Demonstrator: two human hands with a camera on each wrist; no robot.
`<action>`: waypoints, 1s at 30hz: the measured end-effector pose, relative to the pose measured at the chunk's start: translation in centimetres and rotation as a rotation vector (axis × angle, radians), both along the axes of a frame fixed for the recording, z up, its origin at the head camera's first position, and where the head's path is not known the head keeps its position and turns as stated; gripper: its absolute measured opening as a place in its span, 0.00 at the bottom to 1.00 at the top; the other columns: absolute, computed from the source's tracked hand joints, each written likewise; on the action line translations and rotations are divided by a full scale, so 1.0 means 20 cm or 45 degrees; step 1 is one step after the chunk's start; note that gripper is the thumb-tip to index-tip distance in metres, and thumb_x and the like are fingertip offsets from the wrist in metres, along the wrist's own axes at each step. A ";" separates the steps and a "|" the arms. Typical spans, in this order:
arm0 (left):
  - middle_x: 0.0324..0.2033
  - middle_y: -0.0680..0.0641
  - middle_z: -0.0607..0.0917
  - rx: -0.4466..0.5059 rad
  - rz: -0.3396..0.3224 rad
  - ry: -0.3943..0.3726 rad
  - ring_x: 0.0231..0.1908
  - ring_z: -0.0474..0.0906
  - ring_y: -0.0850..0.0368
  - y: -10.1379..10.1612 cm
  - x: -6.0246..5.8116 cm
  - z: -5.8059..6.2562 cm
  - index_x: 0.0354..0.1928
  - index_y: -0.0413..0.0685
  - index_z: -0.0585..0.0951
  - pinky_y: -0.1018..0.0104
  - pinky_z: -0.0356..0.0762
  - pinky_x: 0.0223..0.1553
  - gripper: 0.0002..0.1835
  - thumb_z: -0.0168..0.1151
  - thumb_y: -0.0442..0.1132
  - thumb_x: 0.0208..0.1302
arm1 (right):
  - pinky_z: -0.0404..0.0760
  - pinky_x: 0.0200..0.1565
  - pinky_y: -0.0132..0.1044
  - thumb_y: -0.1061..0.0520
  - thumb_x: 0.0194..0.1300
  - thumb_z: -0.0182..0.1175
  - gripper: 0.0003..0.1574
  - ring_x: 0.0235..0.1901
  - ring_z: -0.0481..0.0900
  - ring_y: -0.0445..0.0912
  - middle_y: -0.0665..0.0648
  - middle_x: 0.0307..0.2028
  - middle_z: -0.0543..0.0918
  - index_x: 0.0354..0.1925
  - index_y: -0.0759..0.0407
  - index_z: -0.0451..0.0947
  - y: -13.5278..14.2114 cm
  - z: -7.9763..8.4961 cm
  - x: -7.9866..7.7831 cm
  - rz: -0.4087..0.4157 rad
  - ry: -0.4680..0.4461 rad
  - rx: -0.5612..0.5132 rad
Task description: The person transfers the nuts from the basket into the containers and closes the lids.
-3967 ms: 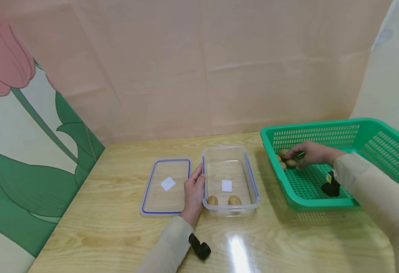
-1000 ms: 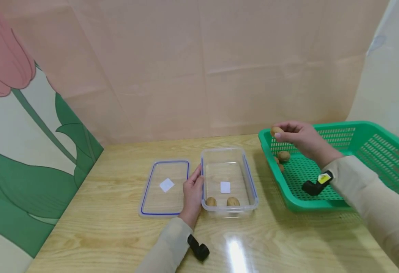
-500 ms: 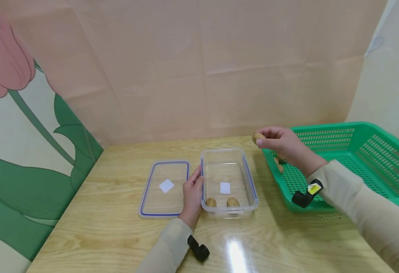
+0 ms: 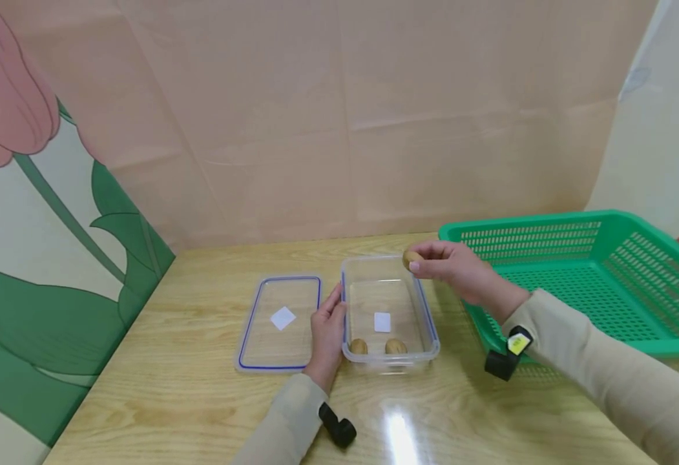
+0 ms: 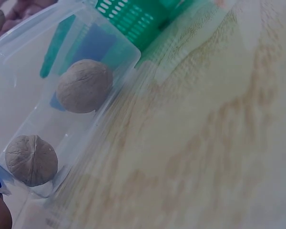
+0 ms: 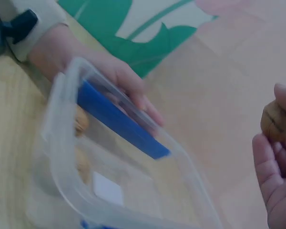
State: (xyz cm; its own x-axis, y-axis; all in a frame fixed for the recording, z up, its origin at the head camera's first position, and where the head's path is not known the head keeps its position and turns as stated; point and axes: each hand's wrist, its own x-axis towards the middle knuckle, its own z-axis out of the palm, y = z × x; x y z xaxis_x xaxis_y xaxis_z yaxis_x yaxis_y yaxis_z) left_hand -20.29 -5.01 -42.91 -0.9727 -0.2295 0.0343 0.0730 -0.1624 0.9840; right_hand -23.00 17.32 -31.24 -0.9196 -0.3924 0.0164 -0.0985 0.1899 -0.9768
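Note:
A walnut (image 4: 411, 259) is pinched between thumb and fingertips of my right hand (image 4: 461, 272), above the far right corner of a clear plastic container (image 4: 426, 310). The right wrist view shows this walnut (image 6: 278, 121) from the side, with the container's rim to its left. Two more walnuts, one on the left (image 4: 358, 347) and one on the right (image 4: 396, 346), lie at the container's near end. My left hand (image 4: 327, 329) rests against the container's left wall with its fingers extended along it. In the left wrist view both walnuts show through the clear wall.
A clear lid (image 4: 279, 342) with a blue seal lies flat left of the container. The green mesh basket (image 4: 572, 284) stands on the right, its left part hidden behind my right hand. All stand on a wooden table (image 4: 188, 361) before a papered wall.
My right hand has picked a walnut out of the green basket, lifted it over the rim and carried it left to the container. The left hand has stayed at the container's side.

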 end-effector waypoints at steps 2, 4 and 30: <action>0.62 0.50 0.71 -0.002 0.003 0.000 0.66 0.60 0.54 0.00 0.00 0.00 0.61 0.45 0.71 0.62 0.58 0.67 0.23 0.50 0.32 0.62 | 0.78 0.47 0.33 0.56 0.61 0.60 0.15 0.40 0.78 0.41 0.44 0.36 0.80 0.46 0.60 0.76 -0.03 0.00 0.02 0.023 -0.032 -0.003; 0.62 0.50 0.71 0.006 0.004 0.001 0.66 0.60 0.55 0.00 0.00 0.01 0.61 0.45 0.71 0.62 0.58 0.66 0.23 0.50 0.31 0.62 | 0.79 0.48 0.34 0.56 0.61 0.60 0.20 0.40 0.79 0.41 0.45 0.37 0.80 0.49 0.66 0.74 -0.06 -0.01 0.04 0.042 -0.061 -0.001; 0.62 0.47 0.70 0.033 -0.009 0.022 0.66 0.59 0.55 0.00 0.00 -0.01 0.60 0.43 0.71 0.62 0.59 0.66 0.23 0.50 0.31 0.61 | 0.80 0.43 0.36 0.60 0.57 0.63 0.24 0.37 0.76 0.43 0.56 0.38 0.80 0.50 0.71 0.74 -0.33 -0.21 0.24 0.017 -0.109 0.065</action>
